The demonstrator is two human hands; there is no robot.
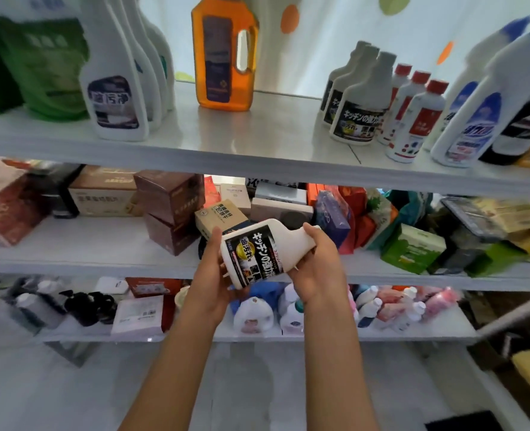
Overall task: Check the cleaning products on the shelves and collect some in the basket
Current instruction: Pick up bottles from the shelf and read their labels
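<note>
A white cleaner bottle [259, 251] with a black label lies tilted in front of the middle shelf, its neck pointing up and to the right. My left hand [215, 272] grips its base from below, thumb on the bottle's left side. My right hand [318, 265] curls round the neck and shoulder. Three matching white bottles [361, 101] stand on the top shelf [226, 141] at the right. No basket is in view.
The top shelf also carries green pouches [33, 63], tall white bottles [114, 85], an orange jug [224, 54], red-capped bottles [413, 119] and blue-capped bottles [475, 113]. Boxes [170, 209] and bags fill the middle shelf. Small bottles [254, 312] crowd the lower shelf.
</note>
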